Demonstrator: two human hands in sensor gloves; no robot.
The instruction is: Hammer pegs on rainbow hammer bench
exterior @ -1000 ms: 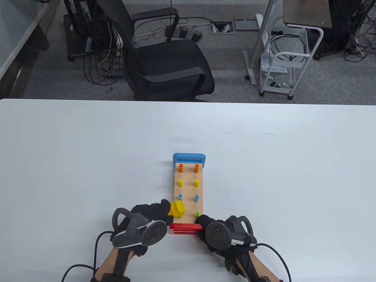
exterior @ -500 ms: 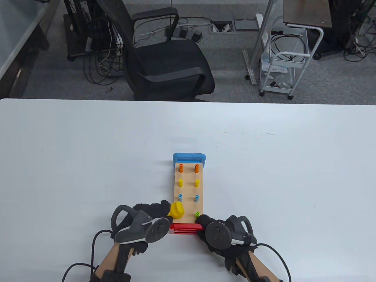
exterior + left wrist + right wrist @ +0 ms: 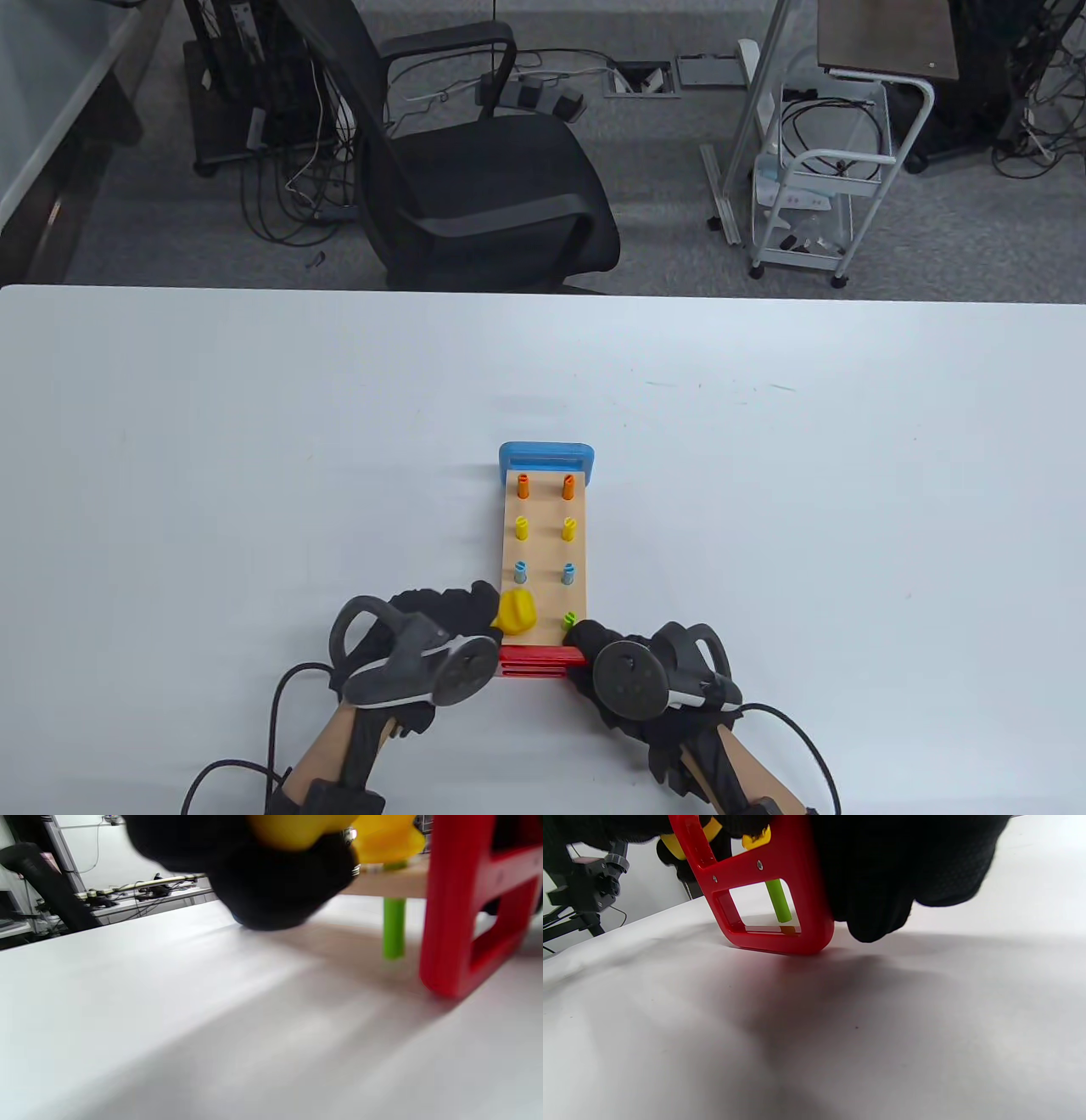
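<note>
The hammer bench (image 3: 544,543) is a wooden board with a blue far end and a red near end (image 3: 538,660). Orange, yellow, blue and green pegs stand in pairs on it. My left hand (image 3: 441,611) grips a yellow hammer (image 3: 517,609), whose head sits on the near left green peg. In the left wrist view that green peg (image 3: 393,927) reaches down under the board, close to the table. My right hand (image 3: 594,641) holds the red end at its right corner, next to the near right green peg (image 3: 569,620). The right wrist view shows the red frame (image 3: 763,895).
The white table (image 3: 254,475) spreads wide on all sides of the bench. A black office chair (image 3: 475,170) and a white wire cart (image 3: 819,195) stand on the floor beyond the far edge. Glove cables trail off the near edge.
My left hand has shifted slightly right and down with the hammer, bringing its head lower onto the near left green peg. My right hand and the bench have stayed still.
</note>
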